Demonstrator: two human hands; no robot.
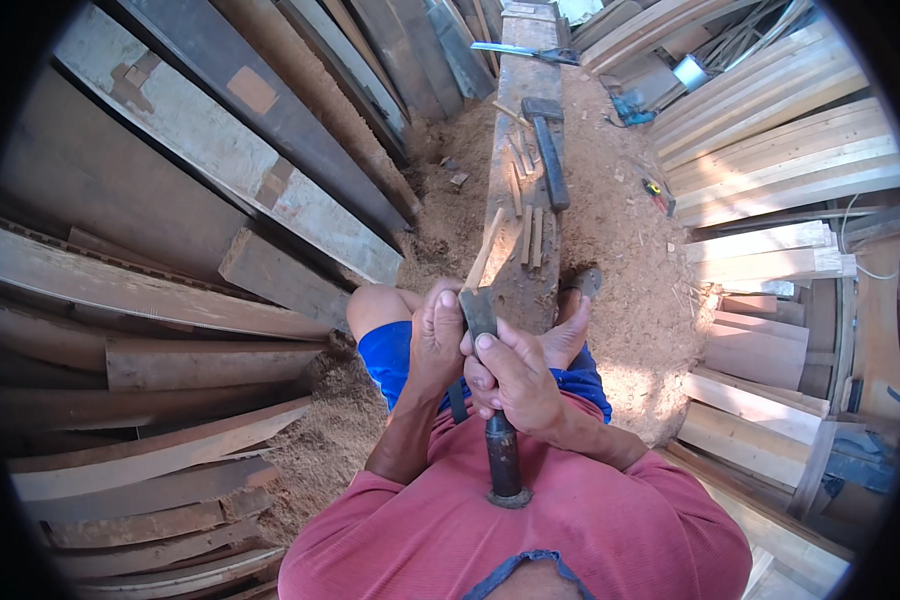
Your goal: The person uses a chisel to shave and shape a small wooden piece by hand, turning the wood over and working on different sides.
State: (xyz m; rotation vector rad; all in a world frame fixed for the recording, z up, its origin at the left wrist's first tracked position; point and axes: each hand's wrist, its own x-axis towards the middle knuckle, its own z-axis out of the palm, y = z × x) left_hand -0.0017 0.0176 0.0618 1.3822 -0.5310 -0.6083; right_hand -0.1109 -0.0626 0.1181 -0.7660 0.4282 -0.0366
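My right hand [515, 375] is closed around a wide chisel [480, 312]. Its dark round handle [504, 460] points back at my chest, the end resting against the red shirt. Beside the blade, my left hand [438, 325] is closed, thumb up, at the lower end of a thin wooden strip [486, 247]. This strip slants up and away, meeting the chisel's blade end; the exact grip on it is partly hidden. A narrow dark piece [457, 402] shows below my left hand; its kind I cannot make out.
A long wooden bench [520, 95] runs ahead, with a hammer [547, 150], several wooden strips [532, 238] and a blue-bladed handsaw [520, 50] on it. Boards [170, 180] lean at left; stacked planks [780, 150] fill the right. Sawdust [635, 270] covers the floor, near a tape measure [654, 188].
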